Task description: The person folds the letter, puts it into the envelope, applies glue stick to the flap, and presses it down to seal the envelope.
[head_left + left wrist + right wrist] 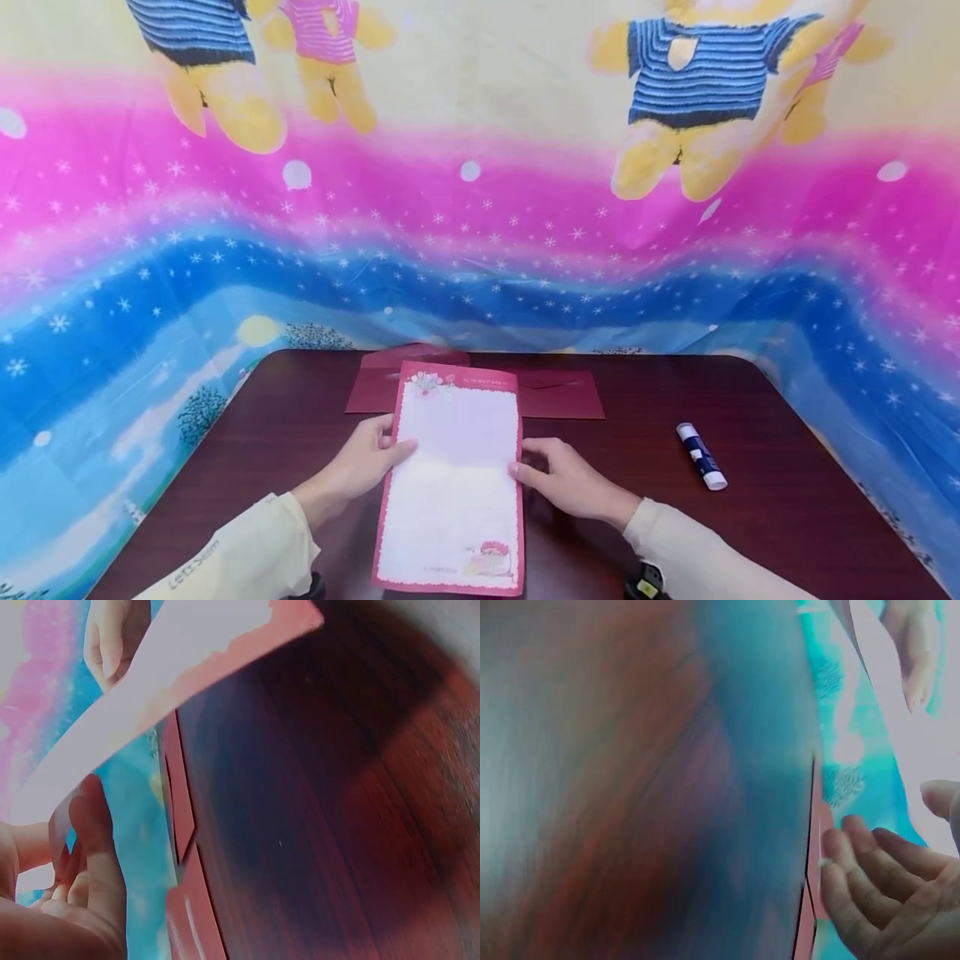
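The sheet of paper (450,508), white inside a red printed border, is held up over the worktop (255,467), with a faint crease across its middle. Whether its bottom edge touches the worktop I cannot tell.

At the sheet's left edge, the left hand (360,458) pinches it, thumb on the front and fingers behind. At the sheet's right edge, the right hand (573,479) has its thumb against the border; its fingers are loosely bent and spread apart, and whether they press on the back is unclear.

Beyond the sheet lie two red envelopes: the left envelope (367,396), partly hidden by the sheet, with its flap raised, and the right envelope (566,393), its flap apparently folded down. Well to the right of the sheet, a glue stick (701,456) lies on its side.

The likeliest trouble is the sheet slipping or swinging away on its right, since that hold looks light. Uneven pulling from the two edges could skew the fold or tear the border, and squeezing inward could buckle the paper. Lowered too far beyond its present spot, the sheet might catch the raised flap.
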{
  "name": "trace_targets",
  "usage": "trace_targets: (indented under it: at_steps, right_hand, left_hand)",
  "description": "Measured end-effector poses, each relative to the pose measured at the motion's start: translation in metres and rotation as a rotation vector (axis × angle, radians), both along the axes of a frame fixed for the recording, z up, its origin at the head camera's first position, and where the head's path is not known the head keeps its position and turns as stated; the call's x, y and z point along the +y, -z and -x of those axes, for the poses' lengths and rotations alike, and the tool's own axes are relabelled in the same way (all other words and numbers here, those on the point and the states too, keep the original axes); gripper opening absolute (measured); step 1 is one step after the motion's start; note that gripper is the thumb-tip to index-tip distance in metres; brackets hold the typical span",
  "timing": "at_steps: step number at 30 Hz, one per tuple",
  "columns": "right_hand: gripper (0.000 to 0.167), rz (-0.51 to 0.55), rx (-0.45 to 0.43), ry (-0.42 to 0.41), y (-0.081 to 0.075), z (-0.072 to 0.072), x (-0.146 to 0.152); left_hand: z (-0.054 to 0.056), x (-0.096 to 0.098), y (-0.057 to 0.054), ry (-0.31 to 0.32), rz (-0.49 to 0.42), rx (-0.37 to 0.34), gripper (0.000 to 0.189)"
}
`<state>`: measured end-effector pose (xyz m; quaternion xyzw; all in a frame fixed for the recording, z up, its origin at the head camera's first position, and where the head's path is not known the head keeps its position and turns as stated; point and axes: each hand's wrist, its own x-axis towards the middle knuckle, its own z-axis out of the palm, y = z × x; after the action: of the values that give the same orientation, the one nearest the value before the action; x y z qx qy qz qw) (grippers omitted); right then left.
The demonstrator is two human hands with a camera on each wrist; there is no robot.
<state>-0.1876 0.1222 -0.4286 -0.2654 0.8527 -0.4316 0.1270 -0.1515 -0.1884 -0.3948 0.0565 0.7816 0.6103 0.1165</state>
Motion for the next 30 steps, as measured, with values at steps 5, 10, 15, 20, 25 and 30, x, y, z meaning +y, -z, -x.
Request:
trace_targets:
  at_steps: [5, 10, 15, 20, 25, 30]
  right_hand:
    - [0.031, 0.257, -0.158, -0.032, -0.005, -0.007, 0.002]
    - [0.035, 0.351, -0.216, 0.026, -0.01, -0.011, 0.004]
    - [0.04, 0.366, -0.266, 0.054, -0.013, -0.014, 0.011]
    - [0.045, 0.426, -0.381, 0.033, -0.014, -0.014, 0.018]
    - [0.043, 0.513, -0.466, -0.054, -0.011, -0.008, 0.025]
    - [0.029, 0.636, -0.536, -0.175, -0.011, -0.004, 0.03]
  left_hand:
    - [-0.004, 0.009, -0.002, 0.006, -0.034, 0.007, 0.049]
    - [-0.006, 0.016, 0.001, 0.028, -0.045, 0.021, 0.045]
    - [-0.01, 0.02, 0.003, 0.088, -0.083, 0.009, 0.043]
    - [-0.013, 0.02, 0.003, 0.134, -0.116, 0.007, 0.045]
    - [-0.016, 0.015, 0.003, 0.233, -0.207, -0.011, 0.049]
    - [-0.018, 0.012, 0.001, 0.264, -0.338, -0.097, 0.041]
